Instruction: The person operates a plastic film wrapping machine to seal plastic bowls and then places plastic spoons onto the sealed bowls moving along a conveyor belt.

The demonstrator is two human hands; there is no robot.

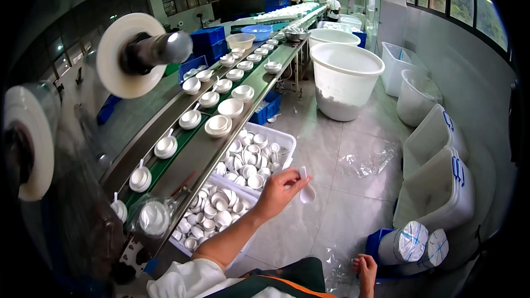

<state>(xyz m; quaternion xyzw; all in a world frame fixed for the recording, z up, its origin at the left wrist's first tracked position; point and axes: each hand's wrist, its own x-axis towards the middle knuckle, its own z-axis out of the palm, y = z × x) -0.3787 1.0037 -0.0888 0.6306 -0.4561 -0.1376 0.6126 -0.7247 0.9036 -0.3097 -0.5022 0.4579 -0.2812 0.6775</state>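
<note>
Left hand has a white spoon pinched in its grip, held just right of the near crates of white bowls. Right hand hangs low by the floor, fingers loosely spread and holding nothing. Looks like the pick-up step; the spoon likely needs careful placing on the conveyor on the left

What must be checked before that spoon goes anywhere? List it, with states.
1. Left hand grip on the white spoon: ok, pinched in the fingers.
2. Bowls on the belt upright: ok.
3. White crate below the spoon stocked with bowls: ok.
4. Right hand free: cannot tell, low at the picture's edge.
</note>
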